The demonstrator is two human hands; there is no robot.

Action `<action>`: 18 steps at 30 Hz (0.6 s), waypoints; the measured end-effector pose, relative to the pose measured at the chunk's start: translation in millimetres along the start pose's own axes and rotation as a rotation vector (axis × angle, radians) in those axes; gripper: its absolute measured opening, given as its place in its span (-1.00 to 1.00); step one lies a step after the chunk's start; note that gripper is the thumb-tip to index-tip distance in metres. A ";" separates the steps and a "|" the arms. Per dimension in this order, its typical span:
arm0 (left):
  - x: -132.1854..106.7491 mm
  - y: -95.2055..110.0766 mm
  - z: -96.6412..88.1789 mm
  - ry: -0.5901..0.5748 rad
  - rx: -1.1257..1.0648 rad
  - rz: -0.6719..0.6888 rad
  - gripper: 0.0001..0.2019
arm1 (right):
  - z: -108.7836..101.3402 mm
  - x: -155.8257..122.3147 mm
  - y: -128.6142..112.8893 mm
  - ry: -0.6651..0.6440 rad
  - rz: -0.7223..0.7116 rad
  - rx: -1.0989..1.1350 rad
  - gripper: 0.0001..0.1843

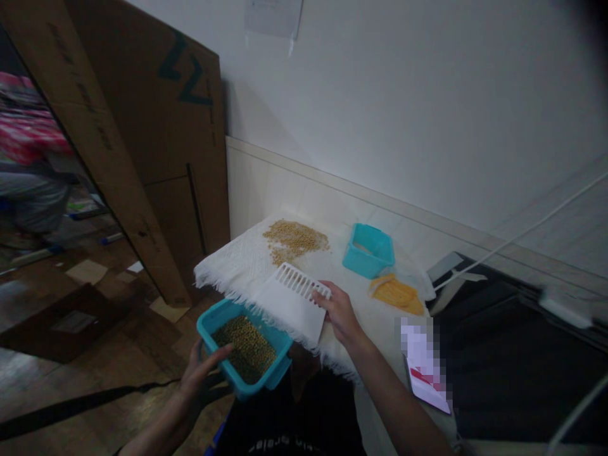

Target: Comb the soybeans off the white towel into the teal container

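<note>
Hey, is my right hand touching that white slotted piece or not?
Touching. The head view shows the right hand closed around the edge of the white slotted piece, near its slots, with no gap between them.

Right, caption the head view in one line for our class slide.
Left hand holding a tub of beans, right hand holding a slotted white tool near paler beans on cloth.

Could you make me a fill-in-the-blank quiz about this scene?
The right hand holds a slotted scoop coloured ____.
The tub of seeds is in the ____ hand.
Counting the second tub on the cloth, ____ turquoise tubs are in view.
In the picture, the second tub is to the ____ of the loose seeds.

white; left; two; right
</note>
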State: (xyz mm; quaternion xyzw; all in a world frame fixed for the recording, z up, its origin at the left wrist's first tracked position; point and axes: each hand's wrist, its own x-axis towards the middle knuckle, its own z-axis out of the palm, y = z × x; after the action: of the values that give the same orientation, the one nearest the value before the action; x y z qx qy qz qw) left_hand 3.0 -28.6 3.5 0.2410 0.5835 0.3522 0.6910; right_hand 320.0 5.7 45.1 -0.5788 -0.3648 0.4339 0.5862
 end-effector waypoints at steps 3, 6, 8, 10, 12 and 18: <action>3.1 -1.9 -0.8 0.002 -0.011 0.002 0.05 | -7.5 11.6 -2.5 0.122 -0.117 -0.004 -0.34; 2.7 -1.4 0.2 0.026 -0.014 -0.004 0.06 | -14.5 27.9 -4.8 0.215 -0.233 -0.082 -0.34; 0.6 0.1 1.1 0.020 -0.020 -0.001 0.08 | -15.3 35.2 -4.6 0.212 -0.269 -0.133 -0.38; -2.0 1.6 1.7 0.004 -0.024 0.005 0.09 | -13.2 38.9 -2.9 0.186 -0.271 -0.150 -0.42; -4.0 2.7 1.9 -0.004 -0.020 0.007 0.08 | -9.7 40.5 -1.0 0.159 -0.248 -0.133 -0.42; -1.9 3.8 0.1 0.009 -0.010 0.010 0.08 | -3.6 44.5 -1.2 0.112 -0.163 -0.085 -0.35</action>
State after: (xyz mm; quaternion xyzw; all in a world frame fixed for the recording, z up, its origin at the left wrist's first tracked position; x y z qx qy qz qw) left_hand 2.2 -27.7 7.6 0.2390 0.5835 0.3597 0.6878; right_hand 339.4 45.9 42.7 -0.5948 -0.3954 0.3357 0.6142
